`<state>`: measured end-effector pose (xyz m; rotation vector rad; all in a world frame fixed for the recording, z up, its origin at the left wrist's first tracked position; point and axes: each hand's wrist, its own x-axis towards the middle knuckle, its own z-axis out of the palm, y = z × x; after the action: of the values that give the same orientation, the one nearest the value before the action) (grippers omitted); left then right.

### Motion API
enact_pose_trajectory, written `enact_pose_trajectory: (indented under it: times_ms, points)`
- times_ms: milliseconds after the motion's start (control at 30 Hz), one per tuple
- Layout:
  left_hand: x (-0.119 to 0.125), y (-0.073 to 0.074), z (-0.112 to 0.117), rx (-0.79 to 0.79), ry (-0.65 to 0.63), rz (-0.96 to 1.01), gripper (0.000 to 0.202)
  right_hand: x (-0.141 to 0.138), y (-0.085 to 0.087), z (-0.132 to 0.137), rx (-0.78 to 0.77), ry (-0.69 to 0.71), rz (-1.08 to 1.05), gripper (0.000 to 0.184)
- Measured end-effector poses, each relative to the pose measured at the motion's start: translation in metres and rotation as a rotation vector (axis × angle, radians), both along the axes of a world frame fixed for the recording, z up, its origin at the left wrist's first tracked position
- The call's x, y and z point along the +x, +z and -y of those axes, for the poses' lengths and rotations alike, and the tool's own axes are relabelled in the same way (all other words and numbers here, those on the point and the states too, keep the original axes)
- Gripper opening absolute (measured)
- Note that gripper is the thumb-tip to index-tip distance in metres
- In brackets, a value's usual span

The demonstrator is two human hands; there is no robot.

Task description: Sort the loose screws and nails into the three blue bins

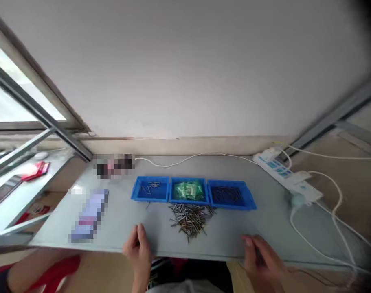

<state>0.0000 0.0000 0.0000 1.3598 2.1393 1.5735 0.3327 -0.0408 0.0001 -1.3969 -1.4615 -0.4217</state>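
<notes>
My left hand (138, 246) rests at the table's front edge, its fingers curled closed with nothing showing in them. To the right, my right hand (260, 258) is also over the front edge, thumb against curled fingers, nothing visible in its grip. Between and beyond them lies a loose pile of thin metal screws or nails (189, 219), silver and brassy. Behind the pile three blue trays stand side by side. The left tray (136, 198) has a few pale metal pins, the middle tray (189, 202) green-and-clear plastic packets (189, 190), and the right tray (248, 203) dark screws or nails (226, 194).
On the grey table (121, 211), a blurred-out lilac item (90, 215) and another blurred item (115, 166) lie left. A white power strip (283, 173) with cables occupies the right. Metal frame bars (63, 132) flank the table. Another person's arm or leg (35, 270) shows lower left.
</notes>
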Motion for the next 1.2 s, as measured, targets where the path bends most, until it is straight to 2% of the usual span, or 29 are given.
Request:
enact_pose_trajectory:
  times_ms: [133, 233, 300, 367, 467, 567, 633, 700, 767, 800, 867, 967, 1100, 1200]
  points:
    - [-0.002, 0.001, -0.002, 0.036, -0.161, -0.105, 0.045, -0.002, -0.011, 0.003, -0.07, -0.202, -0.195, 0.037]
    - [0.0, 0.008, -0.006, 0.129, -0.374, -0.244, 0.045, -0.005, -0.007, 0.0, -0.193, -0.21, -0.323, 0.05]
    - [0.001, 0.012, -0.009, 0.164, -0.456, -0.296, 0.045, -0.01, 0.0, -0.004, -0.278, -0.205, -0.371, 0.056]
    - [0.002, 0.013, -0.009, 0.156, -0.473, -0.307, 0.045, -0.015, 0.008, -0.007, -0.328, -0.235, -0.393, 0.058]
    - [0.002, 0.012, -0.009, 0.12, -0.442, -0.305, 0.044, -0.012, 0.022, -0.012, -0.282, -0.335, -0.381, 0.048]
    - [0.003, 0.013, -0.008, 0.104, -0.417, -0.32, 0.045, 0.018, 0.041, -0.02, -0.21, -0.495, -0.238, 0.033]
    - [0.005, 0.015, -0.008, 0.098, -0.417, -0.337, 0.046, 0.051, 0.053, -0.03, -0.218, -0.671, -0.138, 0.036]
    - [0.007, 0.018, -0.009, 0.083, -0.405, -0.351, 0.046, 0.084, 0.06, -0.043, -0.306, -0.802, -0.073, 0.046]
    - [0.009, 0.019, -0.009, 0.064, -0.376, -0.357, 0.047, 0.109, 0.062, -0.058, -0.433, -0.879, -0.043, 0.057]
    - [0.01, 0.019, -0.009, 0.047, -0.358, -0.356, 0.047, 0.118, 0.061, -0.064, -0.503, -0.898, -0.043, 0.057]
    - [0.011, 0.018, -0.009, 0.009, -0.324, -0.351, 0.047, 0.129, 0.057, -0.073, -0.608, -0.924, -0.078, 0.048]
    - [0.011, 0.014, -0.009, -0.043, -0.27, -0.344, 0.047, 0.139, 0.048, -0.073, -0.624, -0.933, -0.202, 0.04]
    - [0.011, 0.015, -0.008, -0.096, -0.252, -0.361, 0.046, 0.158, 0.037, -0.061, -0.562, -0.737, -0.433, 0.052]
    - [0.013, 0.02, -0.008, -0.118, -0.273, -0.377, 0.046, 0.172, 0.033, -0.056, -0.572, -0.64, -0.496, 0.058]
